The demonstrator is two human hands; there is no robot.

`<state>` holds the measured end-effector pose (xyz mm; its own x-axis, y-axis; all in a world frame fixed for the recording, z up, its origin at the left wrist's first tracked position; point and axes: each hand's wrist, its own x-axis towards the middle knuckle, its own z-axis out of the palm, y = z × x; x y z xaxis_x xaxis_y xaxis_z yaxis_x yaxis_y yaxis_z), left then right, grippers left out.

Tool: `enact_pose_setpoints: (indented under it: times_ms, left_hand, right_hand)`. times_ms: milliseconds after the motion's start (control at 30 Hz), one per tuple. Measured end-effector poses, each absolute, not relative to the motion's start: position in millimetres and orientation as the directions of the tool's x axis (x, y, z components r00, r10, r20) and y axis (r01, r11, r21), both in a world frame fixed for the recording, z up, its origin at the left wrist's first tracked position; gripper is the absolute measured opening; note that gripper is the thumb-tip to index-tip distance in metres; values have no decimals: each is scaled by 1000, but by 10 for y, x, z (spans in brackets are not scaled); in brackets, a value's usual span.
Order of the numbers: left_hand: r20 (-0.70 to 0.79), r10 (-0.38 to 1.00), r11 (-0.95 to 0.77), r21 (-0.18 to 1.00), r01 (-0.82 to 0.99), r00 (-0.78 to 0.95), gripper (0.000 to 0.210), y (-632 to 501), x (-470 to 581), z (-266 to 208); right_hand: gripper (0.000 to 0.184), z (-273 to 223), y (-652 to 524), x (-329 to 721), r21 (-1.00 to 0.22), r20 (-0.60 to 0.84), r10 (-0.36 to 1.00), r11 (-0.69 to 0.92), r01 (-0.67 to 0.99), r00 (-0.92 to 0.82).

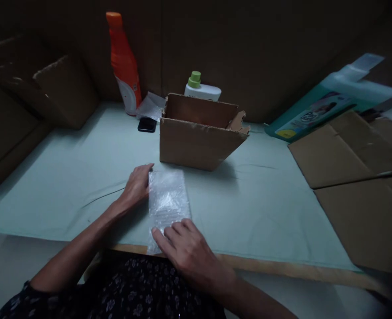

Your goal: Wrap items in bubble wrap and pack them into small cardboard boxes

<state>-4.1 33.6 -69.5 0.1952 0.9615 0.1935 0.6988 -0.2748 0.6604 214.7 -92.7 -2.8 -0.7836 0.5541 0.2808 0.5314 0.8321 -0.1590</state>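
A flat, clear bubble-wrap packet (169, 197) lies near the table's front edge, its lower end reaching that edge. My left hand (138, 184) grips the packet's upper left side, with its fingertips partly hidden behind the plastic. Across the lower part rests my right hand (191, 250), fingers curled and pressed on the wrap. What the packet contains, if anything, cannot be made out. Just beyond it stands an open cardboard box (196, 144) with a torn right edge.
Behind the box are an orange bottle (124, 62), a white bottle with a green cap (202, 91), a crumpled plastic bag (151, 106) and a small black object (147, 125). Cardboard boxes (63, 93) flank the left. A teal jug (329, 102) leans beside cardboard (362, 212) at right.
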Motion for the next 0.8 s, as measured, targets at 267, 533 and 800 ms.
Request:
enact_pose_setpoints:
  times_ms: [267,533,800]
  left_hand:
    - [194,840,-475,714,514,506,77,-1031,-361,-519]
    - [206,768,-589,599,542,606,74,-1123,-204,-644]
    - [224,951,-307,775,553,215,17,-1015,-35,-712]
  right_hand:
    - [37,-487,-916,1959,-440,107,680,687,579,-726]
    - [36,-605,-1060,2290,-452,292,676,721,526,-676]
    - [21,-651,-859,2129,-789,233,932,348,507,-277]
